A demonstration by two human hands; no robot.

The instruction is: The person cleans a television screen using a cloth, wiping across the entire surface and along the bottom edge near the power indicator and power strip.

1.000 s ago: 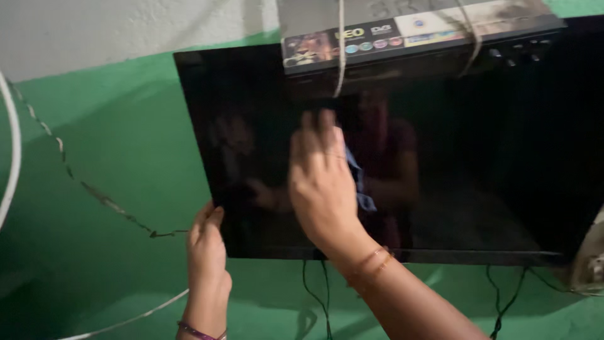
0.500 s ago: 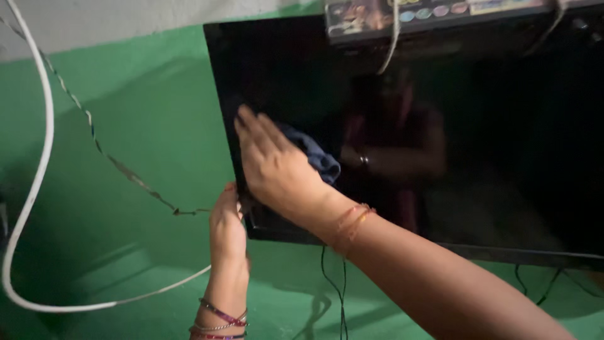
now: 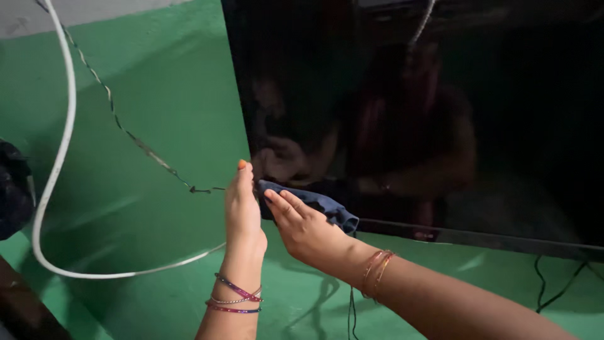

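Head view: the right hand (image 3: 302,226) is pressing a blue cloth (image 3: 327,208) flat against the lower left corner of the black screen (image 3: 440,126), fingers extended and close together over it. Just beside it, the left hand (image 3: 244,211) is bracing the screen's left edge, fingers upright and together. Behind them, a white cable (image 3: 56,157) is looping across the green wall (image 3: 157,113).
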